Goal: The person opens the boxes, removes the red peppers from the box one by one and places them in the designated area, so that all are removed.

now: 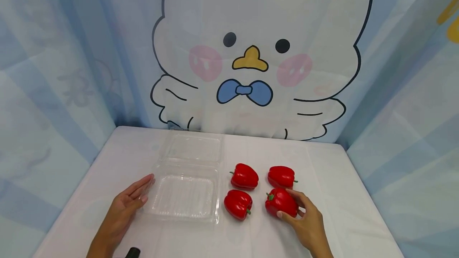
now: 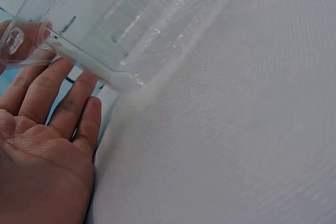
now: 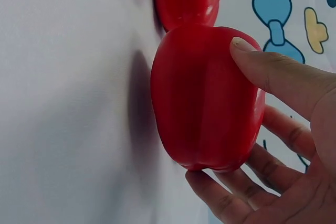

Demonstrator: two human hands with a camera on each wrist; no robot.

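An opened clear plastic clamshell container point(image 1: 218, 194) lies on the table, its lid point(image 1: 193, 146) folded back away from me. My left hand point(image 1: 123, 206) is at the container's left edge, fingers nearly straight and touching its side. Through the clear rim in the left wrist view, part of a finger or thumb shows. My right hand point(image 1: 309, 218) grips a red bell pepper point(image 3: 202, 98) between thumb and fingers. Whether that pepper still touches the table, I cannot tell. Three more red bell peppers lie nearby: back left point(image 1: 244, 176), front left point(image 1: 238, 204) and back right point(image 1: 281, 176).
A white cloth covers the table point(image 1: 344, 210). Behind it hangs a curtain point(image 1: 251, 11) printed with a cartoon bird, with blue and white curtains on both sides. A black rounded object point(image 1: 133, 252) pokes in at the bottom, near my left forearm.
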